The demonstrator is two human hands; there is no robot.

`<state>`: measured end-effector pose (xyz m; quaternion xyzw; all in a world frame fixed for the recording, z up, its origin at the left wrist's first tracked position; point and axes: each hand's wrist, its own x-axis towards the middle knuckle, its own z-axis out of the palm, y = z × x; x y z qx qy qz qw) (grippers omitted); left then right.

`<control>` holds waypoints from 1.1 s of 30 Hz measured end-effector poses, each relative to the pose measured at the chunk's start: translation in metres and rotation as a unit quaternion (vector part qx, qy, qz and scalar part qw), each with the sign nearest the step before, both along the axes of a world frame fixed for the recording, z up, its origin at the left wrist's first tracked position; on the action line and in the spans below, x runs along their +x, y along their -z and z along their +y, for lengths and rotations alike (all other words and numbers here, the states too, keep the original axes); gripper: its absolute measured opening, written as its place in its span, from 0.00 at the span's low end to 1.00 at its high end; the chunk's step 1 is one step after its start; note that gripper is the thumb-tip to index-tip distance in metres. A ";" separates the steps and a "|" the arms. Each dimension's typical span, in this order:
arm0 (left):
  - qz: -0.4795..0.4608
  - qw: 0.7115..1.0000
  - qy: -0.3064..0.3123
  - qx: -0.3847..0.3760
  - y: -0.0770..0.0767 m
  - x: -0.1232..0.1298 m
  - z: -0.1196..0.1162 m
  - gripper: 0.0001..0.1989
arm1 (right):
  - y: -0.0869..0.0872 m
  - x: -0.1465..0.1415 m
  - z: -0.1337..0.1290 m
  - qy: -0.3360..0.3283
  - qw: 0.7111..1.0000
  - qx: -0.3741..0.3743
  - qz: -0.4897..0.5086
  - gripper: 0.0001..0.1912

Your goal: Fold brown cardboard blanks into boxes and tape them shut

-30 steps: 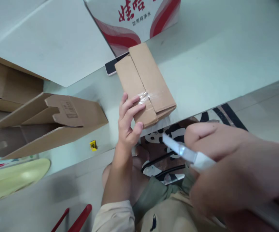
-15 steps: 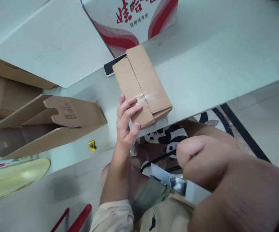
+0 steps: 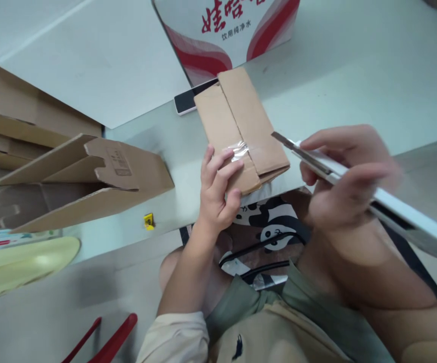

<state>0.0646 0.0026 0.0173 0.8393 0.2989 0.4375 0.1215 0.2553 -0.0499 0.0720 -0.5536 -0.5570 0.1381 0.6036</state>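
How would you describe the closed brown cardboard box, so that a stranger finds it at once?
On the pale green table, find the white carton with red curved bands. Just in front of it, the left hand rests on the closed brown cardboard box. Clear tape and shut flaps set it apart from the open brown cardboard box at left.

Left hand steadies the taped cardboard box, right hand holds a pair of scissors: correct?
Not quite: the head view shows the right hand holding a white-handled knife. The left hand does steady the taped cardboard box.
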 end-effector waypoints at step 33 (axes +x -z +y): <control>0.027 0.998 -0.041 0.025 0.006 0.012 -0.008 0.22 | -0.001 -0.020 0.009 0.020 0.969 -0.062 -0.239 0.10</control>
